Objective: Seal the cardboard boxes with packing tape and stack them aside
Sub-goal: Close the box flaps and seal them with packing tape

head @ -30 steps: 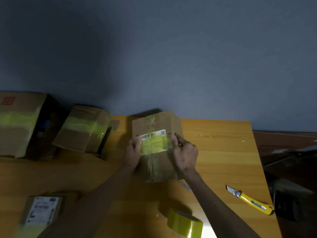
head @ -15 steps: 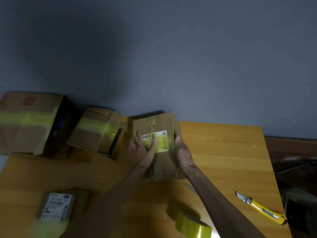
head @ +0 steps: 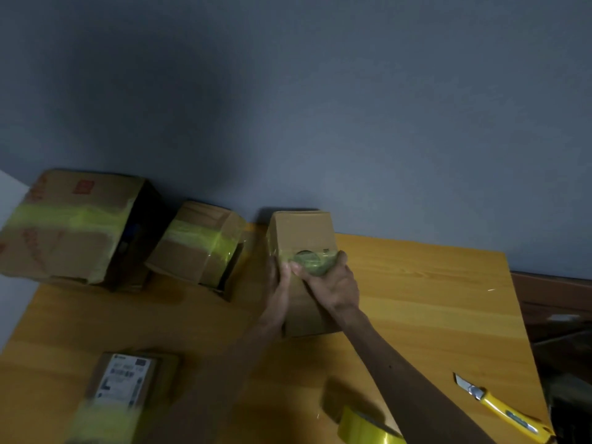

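Close to the person, under the right arm, the yellow tape roll (head: 368, 427) lies on the desk (head: 432, 299). A yellow knife (head: 503, 408) lies further right of that arm, near the desk's right edge. Down and left of the left hand sits a small box with a white label (head: 125, 382). It has yellow tape at its near end, but it is too blurry to tell if it is fully shut.

Past those, both hands are on the brown box (head: 301, 232) in the middle of the desk. The left hand (head: 279, 283) lies flat, fingers straight, against the box's left side. The right hand (head: 331, 285) grips the box from above, with its thumb across the yellow tape band (head: 307, 262) and its fingers curled over the right edge. I think the step is rubbing the tape down so it sticks. Next this box should go with the taped ones, so both hands need a firm hold on its sides.

Left of the left hand and further back stand two taped boxes, a middle one (head: 198, 248) and a big one (head: 70, 225), by the blue wall (head: 320, 107). The middle one is near the held box, so the way left is tight. Lifting looks safer than sliding. Right of the right hand, the wood shows all the way to the desk's edge.
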